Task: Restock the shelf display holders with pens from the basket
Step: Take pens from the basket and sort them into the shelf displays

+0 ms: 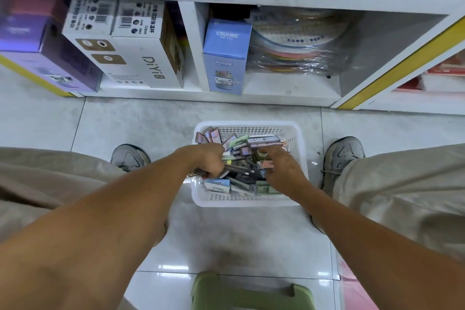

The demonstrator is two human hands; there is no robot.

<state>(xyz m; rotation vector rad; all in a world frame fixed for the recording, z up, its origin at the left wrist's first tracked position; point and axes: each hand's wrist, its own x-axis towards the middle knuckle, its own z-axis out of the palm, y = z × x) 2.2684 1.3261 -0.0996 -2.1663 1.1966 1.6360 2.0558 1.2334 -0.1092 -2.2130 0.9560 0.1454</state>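
The basket (249,199) is white perforated plastic. The floor (226,239) is glossy pale tile. The boxes (141,58) on the shelf (276,98) are printed cardboard; the coloured discs (297,50) sit in crinkled clear film.

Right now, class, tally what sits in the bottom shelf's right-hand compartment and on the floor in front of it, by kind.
Blue box: 1
Plastic-wrapped stack of coloured discs: 1
White basket of pen packs: 1
Grey shoes: 2
Total: 5
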